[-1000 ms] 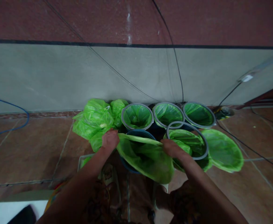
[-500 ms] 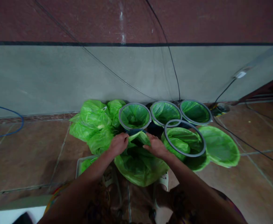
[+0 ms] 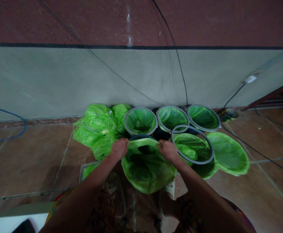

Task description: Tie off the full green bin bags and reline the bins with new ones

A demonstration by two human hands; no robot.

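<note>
And here's the green bag [image 3: 153, 183] gaping in front of the feet, left hand [image 3: 119, 149] and right hand [image 3: 169, 150] each pinching its far edge, a mostly hidden blue bin [image 3: 142, 137] just behind that edge! Left, a pale tray [image 3: 80, 174] holds more green plastic [image 3: 88, 170]; right, a gray ring [image 3: 197, 161] tilts over bunched green film [image 3: 187, 151], and beyond, along the wall [image 3: 66, 81], stand three gray-rimmed bins [image 3: 125, 121], all wearing green liners [image 3: 141, 118].
</note>
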